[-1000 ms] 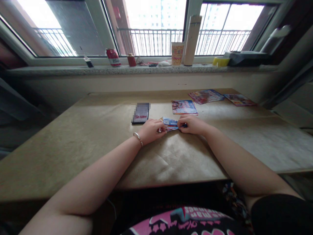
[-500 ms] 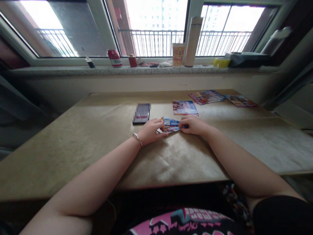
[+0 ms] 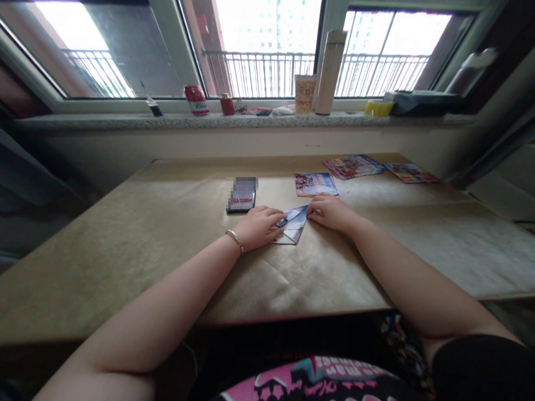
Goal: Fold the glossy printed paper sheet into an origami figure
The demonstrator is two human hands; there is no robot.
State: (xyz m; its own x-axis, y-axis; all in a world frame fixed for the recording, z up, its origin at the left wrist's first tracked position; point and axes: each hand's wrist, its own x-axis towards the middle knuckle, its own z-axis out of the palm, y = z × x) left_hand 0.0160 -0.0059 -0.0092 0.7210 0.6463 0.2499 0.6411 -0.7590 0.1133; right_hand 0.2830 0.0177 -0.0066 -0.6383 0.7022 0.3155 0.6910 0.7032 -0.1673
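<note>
A folded sheet of colourful printed paper (image 3: 293, 224) lies on the brown paper-covered table (image 3: 167, 234), creased into a pointed shape. My left hand (image 3: 258, 225), with a bracelet at the wrist, presses its left side down with fingers curled over it. My right hand (image 3: 330, 211) pinches the paper's upper right tip with closed fingers. A dark phone (image 3: 242, 194) lies just beyond my left hand.
Three more colourful sheets (image 3: 315, 184) (image 3: 353, 165) (image 3: 410, 171) lie at the far right of the table. The windowsill (image 3: 104, 120) holds a red can (image 3: 197, 99), a printed cup (image 3: 305, 93), a tall flask (image 3: 329, 64) and a yellow tape roll (image 3: 377, 106).
The paper has been folded over from a flat rectangle into a pointed shape lying closer to me. My left hand now presses it flat and my right hand has shifted slightly up.
</note>
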